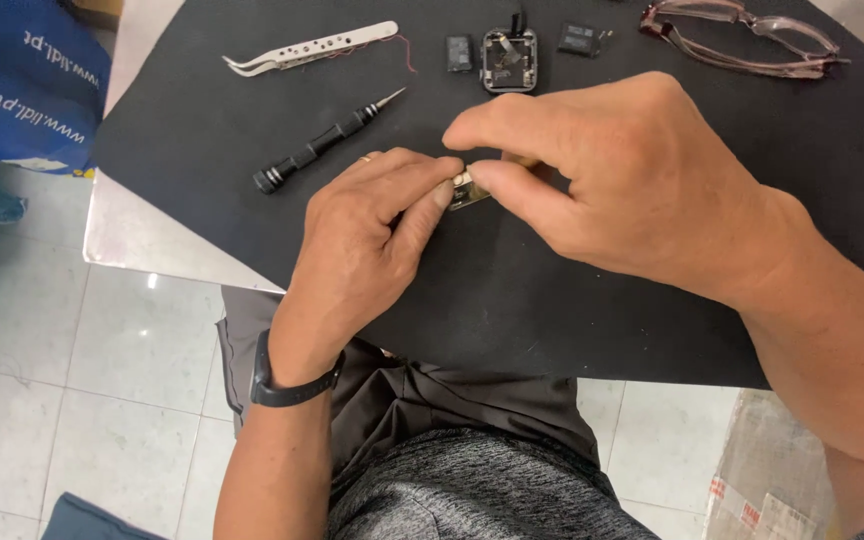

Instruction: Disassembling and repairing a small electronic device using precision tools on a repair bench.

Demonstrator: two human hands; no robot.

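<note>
Both hands meet over a black mat (572, 300) and pinch one small metallic part (465, 190) between their fingertips. My left hand (367, 255), with a black band on its wrist, grips the part from the left. My right hand (612, 180) grips it from the right and hides most of it. Beyond the hands lie a black precision screwdriver (322, 145), curved metal tweezers (307, 48), an opened small square device (508, 60), and two small dark components (459, 52) (580, 38).
Pink-framed glasses (742, 35) lie at the mat's far right. A blue bag (22, 80) sits at the left on the tiled floor (102, 380). A cardboard box (772, 480) stands at the lower right. My lap is under the table edge.
</note>
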